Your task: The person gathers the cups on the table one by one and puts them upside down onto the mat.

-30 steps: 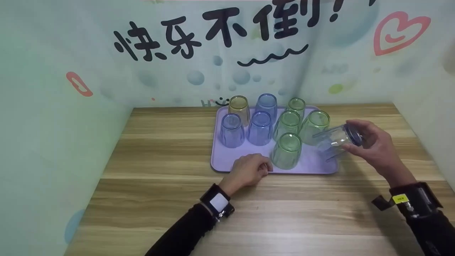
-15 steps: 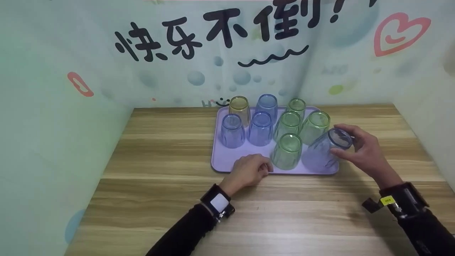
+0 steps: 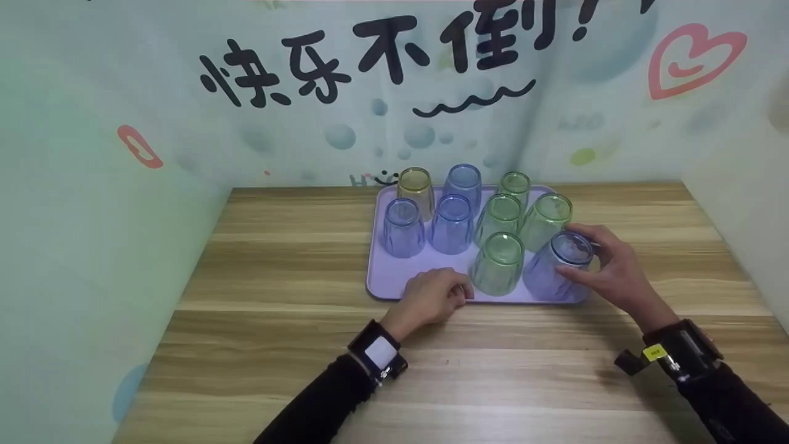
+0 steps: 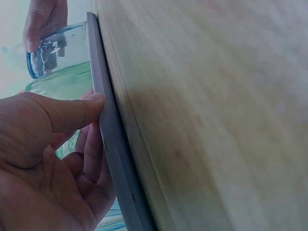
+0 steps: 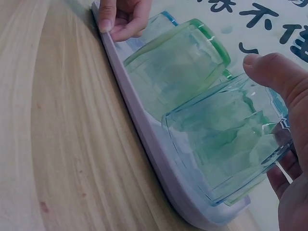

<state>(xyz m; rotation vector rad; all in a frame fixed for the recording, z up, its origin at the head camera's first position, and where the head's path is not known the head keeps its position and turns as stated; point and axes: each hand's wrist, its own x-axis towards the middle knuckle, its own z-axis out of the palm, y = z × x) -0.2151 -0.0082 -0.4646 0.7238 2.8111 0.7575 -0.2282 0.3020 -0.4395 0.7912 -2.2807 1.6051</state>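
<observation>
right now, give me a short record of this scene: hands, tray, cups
left hand: grips the near edge of the tray
right hand: holds a blue cup upside down at the tray's near right corner
tray: lilac, on a wooden table
other cups: eight, all upside down; three blue, four green, one yellow
nearest neighbour: green cup, just left of the held one

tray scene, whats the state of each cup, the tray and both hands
blue cup: upside down at the tray's near right corner, gripped by right hand
other eight cups: upside down on the tray, untouched
tray: flat on table
left hand: holds tray's near edge
</observation>
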